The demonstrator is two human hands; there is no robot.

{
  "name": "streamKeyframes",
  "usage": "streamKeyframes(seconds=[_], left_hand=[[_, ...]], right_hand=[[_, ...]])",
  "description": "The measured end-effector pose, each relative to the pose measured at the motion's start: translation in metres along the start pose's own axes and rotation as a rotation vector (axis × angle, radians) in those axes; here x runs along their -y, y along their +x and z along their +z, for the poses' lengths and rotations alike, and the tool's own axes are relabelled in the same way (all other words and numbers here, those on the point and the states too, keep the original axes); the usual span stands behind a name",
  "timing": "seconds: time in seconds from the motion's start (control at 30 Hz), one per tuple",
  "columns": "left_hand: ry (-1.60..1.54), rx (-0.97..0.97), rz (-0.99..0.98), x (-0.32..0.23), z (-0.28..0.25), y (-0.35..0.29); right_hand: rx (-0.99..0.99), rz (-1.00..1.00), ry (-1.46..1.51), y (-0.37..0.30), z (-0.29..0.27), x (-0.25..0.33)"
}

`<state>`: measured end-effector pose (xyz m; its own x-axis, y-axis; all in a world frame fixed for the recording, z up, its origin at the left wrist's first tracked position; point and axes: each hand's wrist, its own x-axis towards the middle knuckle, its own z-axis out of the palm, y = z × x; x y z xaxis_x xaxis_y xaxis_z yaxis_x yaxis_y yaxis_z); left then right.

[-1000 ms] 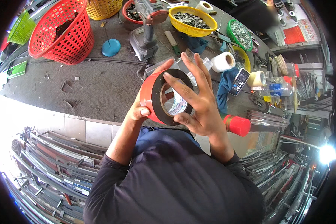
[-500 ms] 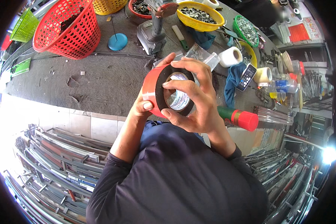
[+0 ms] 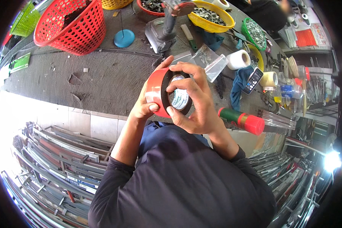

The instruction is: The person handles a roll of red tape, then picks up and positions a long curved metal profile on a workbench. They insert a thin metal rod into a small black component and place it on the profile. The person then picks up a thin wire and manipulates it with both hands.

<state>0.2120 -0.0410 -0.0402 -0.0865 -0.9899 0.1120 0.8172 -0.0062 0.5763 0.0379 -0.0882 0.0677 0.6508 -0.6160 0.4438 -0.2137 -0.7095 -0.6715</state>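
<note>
A wide roll of red tape [image 3: 154, 91] with dark sides and a pale printed core is held up in front of my body, over the near edge of the workbench [image 3: 106, 83]. My left hand [image 3: 142, 104] grips the roll from its left, thumb on the red outer face and fingers behind. From the right, my right hand [image 3: 201, 102] grasps the roll's dark side and rim, with one finger at the core opening. The right fingers are bent and closed on it. A clear plastic bag of small pieces [image 3: 205, 57] lies just beyond the hands.
A red basket [image 3: 79, 36], a cordless drill [image 3: 161, 34] and a yellow basket of small parts [image 3: 212, 24] stand farther back. A phone [image 3: 253, 81] rests on a blue cloth [image 3: 237, 89]. The green-and-red cylinder [image 3: 243, 121] lies near my right forearm. Metal bars [image 3: 60, 159] are stacked lower left.
The tape roll has turned slightly, so its core opening looks narrower and more red face shows. Both hands keep hold of it. The whole view has shifted a little.
</note>
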Motion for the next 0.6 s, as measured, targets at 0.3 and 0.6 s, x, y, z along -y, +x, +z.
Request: streamKeyframes(seconds=[0.3,0.6], left_hand=[[-0.037,-0.084,0.014,0.002,-0.012,-0.015],[-0.045,-0.099,-0.032,0.003,-0.018,-0.015]], right_hand=[[0.068,-0.008,0.064,0.005,0.018,-0.008],[0.054,-0.011,0.056,0.003,0.019,-0.016]])
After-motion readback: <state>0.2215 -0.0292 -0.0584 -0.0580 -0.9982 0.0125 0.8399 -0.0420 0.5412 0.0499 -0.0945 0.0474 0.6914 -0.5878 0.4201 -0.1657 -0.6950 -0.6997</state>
